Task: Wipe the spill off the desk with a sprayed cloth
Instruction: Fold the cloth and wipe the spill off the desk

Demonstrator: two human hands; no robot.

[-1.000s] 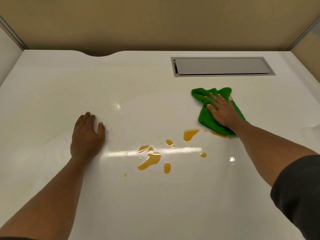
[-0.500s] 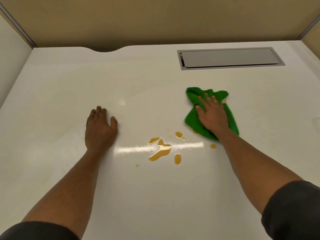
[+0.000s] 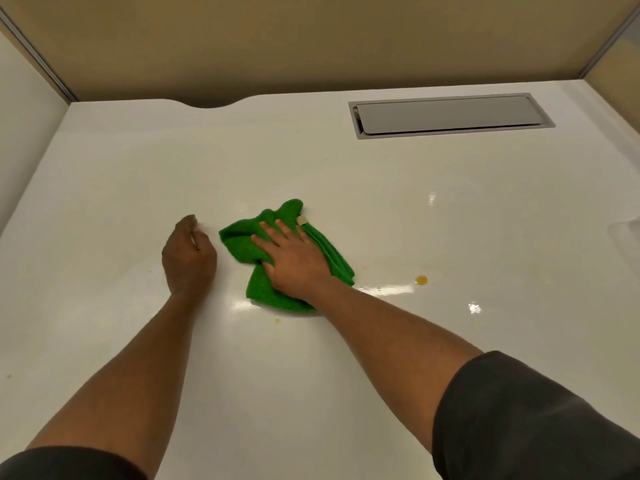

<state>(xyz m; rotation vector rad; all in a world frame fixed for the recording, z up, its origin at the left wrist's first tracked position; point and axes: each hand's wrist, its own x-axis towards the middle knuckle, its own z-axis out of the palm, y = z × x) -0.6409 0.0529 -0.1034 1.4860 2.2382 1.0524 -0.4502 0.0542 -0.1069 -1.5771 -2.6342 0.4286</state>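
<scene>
Head view: you are looking down at a glossy white desk, and the green cloth is lying bunched near its middle. Your right hand is pressing flat on top of the cloth, fingers spread wide and pointing away from you; the palm is bearing down on it, not gripping it. A small pale tag is sticking out at the cloth's far edge, just past your fingertips. Your left hand is resting on the bare desk just left of the cloth, close to it but not touching it, fingers loosely curled and holding nothing. An amber drop of the spill is sitting well to the right of the cloth, and a much smaller speck is lying just off the cloth's near edge. A wet, shiny streak is running from the cloth's right side toward the larger drop. Far beyond the cloth and to its right, a grey cable hatch is lying closed and set into the desk. Dark sleeves are covering your upper arms.
</scene>
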